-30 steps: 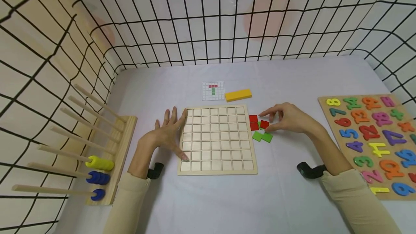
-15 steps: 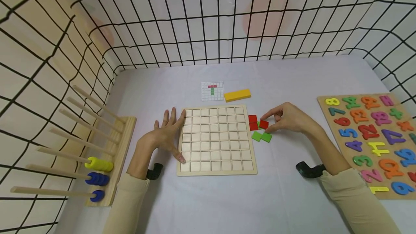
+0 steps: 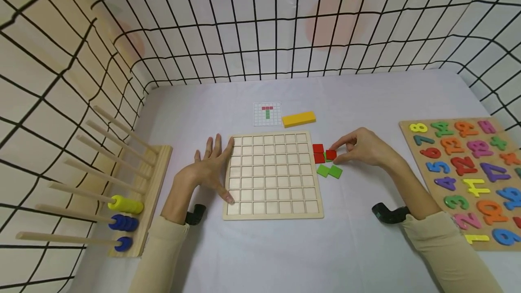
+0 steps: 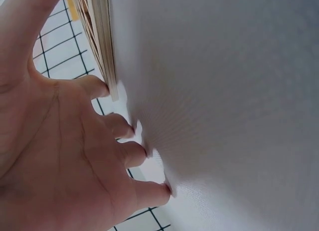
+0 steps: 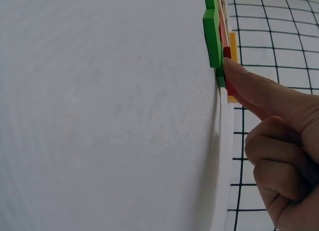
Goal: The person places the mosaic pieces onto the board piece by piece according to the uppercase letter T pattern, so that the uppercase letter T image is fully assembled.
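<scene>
A wooden grid board (image 3: 274, 175) lies flat in the middle of the head view. My left hand (image 3: 205, 168) spreads its fingers along the board's left side, thumb on the lower left corner and index finger at the upper left edge. In the left wrist view the other fingertips reach the cloth beside the board's edge (image 4: 104, 41). My right hand (image 3: 362, 147) pinches a small red square tile (image 3: 331, 153) between thumb and index finger, over a partly covered green tile. Two more red tiles (image 3: 319, 153) and two green tiles (image 3: 335, 172) lie beside the board's right edge.
Behind the board are a card with a red and green T pattern (image 3: 267, 114) and a yellow block (image 3: 299, 119). A peg rack with rings (image 3: 156, 189) stands at left, a number puzzle board (image 3: 435, 157) at right. Black wire mesh (image 3: 285, 49) encloses the table.
My right index finger has drawn in closer to the thumb around the red tile, which has turned slightly straighter. The left hand stays at the board's left side.
</scene>
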The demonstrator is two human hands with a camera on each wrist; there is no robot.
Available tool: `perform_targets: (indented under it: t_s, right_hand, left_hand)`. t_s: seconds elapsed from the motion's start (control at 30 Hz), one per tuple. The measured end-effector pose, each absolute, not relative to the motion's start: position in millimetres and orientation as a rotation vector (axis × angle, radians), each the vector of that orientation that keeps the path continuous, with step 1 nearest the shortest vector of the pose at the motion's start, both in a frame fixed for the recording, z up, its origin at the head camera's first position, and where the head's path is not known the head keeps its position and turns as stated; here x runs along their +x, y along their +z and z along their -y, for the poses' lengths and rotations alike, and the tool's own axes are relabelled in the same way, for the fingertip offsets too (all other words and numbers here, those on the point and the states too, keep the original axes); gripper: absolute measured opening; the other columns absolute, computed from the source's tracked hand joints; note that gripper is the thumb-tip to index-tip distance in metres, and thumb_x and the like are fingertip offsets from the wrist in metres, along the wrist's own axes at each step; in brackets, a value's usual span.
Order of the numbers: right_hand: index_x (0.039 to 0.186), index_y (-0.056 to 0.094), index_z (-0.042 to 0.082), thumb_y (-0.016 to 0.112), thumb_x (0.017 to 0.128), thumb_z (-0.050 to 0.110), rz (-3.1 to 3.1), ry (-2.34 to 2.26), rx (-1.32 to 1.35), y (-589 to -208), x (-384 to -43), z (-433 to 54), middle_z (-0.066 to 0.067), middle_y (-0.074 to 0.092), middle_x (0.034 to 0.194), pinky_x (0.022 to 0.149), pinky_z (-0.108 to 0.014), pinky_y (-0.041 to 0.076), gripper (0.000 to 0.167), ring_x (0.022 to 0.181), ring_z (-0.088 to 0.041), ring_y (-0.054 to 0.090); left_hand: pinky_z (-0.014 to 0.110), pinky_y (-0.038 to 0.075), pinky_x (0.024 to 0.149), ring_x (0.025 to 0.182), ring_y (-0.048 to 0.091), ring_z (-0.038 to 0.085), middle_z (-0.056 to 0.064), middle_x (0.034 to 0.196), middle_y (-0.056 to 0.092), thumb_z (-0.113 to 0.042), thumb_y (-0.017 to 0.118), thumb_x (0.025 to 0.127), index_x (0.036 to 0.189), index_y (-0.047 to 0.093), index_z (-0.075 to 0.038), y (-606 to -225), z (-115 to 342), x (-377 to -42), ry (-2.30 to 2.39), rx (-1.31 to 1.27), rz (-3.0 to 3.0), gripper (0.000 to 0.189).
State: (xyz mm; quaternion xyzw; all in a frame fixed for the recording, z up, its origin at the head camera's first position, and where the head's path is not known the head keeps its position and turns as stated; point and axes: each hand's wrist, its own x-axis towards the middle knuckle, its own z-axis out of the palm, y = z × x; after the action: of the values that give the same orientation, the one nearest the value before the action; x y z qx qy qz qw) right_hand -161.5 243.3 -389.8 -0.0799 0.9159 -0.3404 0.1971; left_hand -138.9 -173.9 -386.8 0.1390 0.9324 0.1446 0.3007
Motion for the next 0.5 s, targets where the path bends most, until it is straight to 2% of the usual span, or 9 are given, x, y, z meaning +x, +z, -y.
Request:
perform_targets:
  t_s: [0.2, 0.5]
  right_hand:
    - [0.114, 0.079, 0.005, 0.088, 0.083, 0.023, -2.603, -0.95, -0.253, -386, -164, -236, 0.0, 0.04, 0.065, 0.056, -0.027, 0.026, 0.038, 0.067, -0.018, 0.041]
    - [0.113, 0.08, 0.006, 0.088, 0.083, 0.027, -2.558, -1.021, -0.332, -380, -176, -203, 0.004, 0.035, 0.059, 0.054, -0.026, 0.023, 0.037, 0.06, -0.016, 0.038]
  left_hand:
    - [0.073, -0.012, 0.122, 0.155, -0.032, 0.042, 0.02, 0.166, -0.036, -0.047, 0.102, 0.054, 0.165, -0.017, -0.018, -387, 174, -138, 0.369, 0.357, -2.469, 0.165]
    - [0.073, -0.011, 0.122, 0.154, -0.032, 0.041, 0.02, 0.166, -0.035, -0.047, 0.102, 0.055, 0.165, -0.017, -0.018, -385, 173, -137, 0.364, 0.348, -2.466, 0.165]
